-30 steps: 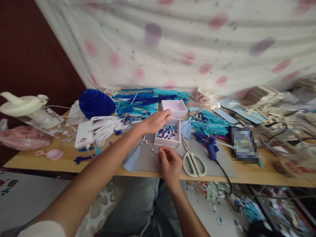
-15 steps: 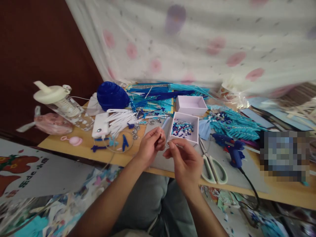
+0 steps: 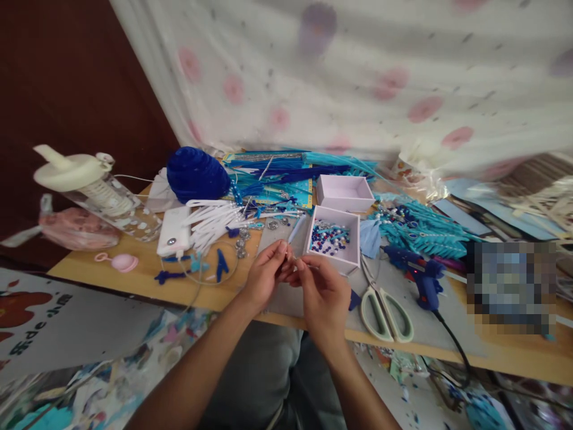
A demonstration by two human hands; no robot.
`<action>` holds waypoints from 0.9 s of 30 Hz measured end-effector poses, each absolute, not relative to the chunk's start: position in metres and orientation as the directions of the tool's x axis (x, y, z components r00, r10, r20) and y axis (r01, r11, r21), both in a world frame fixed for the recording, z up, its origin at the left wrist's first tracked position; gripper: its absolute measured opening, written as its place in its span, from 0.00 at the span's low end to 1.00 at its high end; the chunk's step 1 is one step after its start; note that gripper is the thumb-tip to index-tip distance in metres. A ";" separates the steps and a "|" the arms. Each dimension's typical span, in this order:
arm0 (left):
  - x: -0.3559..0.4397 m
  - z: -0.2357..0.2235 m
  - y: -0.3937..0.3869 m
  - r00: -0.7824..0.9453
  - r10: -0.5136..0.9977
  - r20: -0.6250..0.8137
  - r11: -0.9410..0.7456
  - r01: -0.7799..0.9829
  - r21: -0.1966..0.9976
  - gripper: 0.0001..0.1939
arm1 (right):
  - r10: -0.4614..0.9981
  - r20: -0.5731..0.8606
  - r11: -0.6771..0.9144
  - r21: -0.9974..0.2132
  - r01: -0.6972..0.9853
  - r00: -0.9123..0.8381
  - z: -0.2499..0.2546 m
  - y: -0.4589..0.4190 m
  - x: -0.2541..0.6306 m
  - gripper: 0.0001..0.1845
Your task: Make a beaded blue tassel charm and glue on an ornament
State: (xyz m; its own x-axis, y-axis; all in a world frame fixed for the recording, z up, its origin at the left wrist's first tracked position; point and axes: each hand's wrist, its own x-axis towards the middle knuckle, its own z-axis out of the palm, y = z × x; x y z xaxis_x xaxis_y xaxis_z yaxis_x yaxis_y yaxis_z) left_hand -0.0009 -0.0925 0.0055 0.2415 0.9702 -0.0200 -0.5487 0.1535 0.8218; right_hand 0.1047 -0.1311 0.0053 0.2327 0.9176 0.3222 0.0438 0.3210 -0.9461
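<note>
My left hand [image 3: 264,272] is closed in a pinch, its thumb and forefinger pressed round something too small to make out. Close against it, my right hand [image 3: 323,292] pinches too, and the fingertips of both meet just in front of the bead box. What lies between them is hidden by the fingers. The white bead box [image 3: 356,245] holds small blue, white and red beads [image 3: 329,236]. To the right of my right hand lie scissors [image 3: 385,310] with pale green handles. A light blue stick-like thing [image 3: 296,229] lies behind my left fingertips.
A blue glue gun [image 3: 421,275] with its cord stands at the right. Behind are an empty white box [image 3: 344,192], turquoise pipe-cleaner pieces [image 3: 434,224] and a dark blue bundle [image 3: 197,174]. At left are a power bank [image 3: 173,230], white strips [image 3: 215,221] and a bottle [image 3: 102,191].
My right hand has moved left, so that its fingertips now meet those of my left hand. The view has shifted slightly. A dark blue piece now shows beside my right hand.
</note>
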 end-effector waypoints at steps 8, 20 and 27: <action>-0.009 -0.001 -0.097 0.163 0.987 0.005 0.060 -0.391 0.919 0.22 | 0.924 0.301 0.292 -0.954 0.072 0.237 -0.004 -0.134 0.106 0.06; -0.005 0.000 -0.110 -0.023 0.982 -0.190 0.146 -0.552 0.821 0.21 | 0.912 0.312 0.310 -0.949 0.049 0.265 -0.007 -0.143 0.099 0.06; 0.000 0.000 -0.107 0.036 0.987 -0.154 0.140 -0.655 0.743 0.22 | 0.925 0.292 0.301 -0.954 -0.001 0.243 -0.001 -0.140 0.091 0.06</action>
State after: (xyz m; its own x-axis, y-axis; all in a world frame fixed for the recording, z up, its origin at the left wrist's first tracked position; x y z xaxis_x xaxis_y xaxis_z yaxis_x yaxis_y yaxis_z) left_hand 0.0005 -0.1070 -0.0003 0.0360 0.9874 -0.1540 -0.6546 0.1397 0.7429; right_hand 0.0909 -0.1398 -0.0010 0.2431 0.9250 0.2919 -0.0014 0.3013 -0.9535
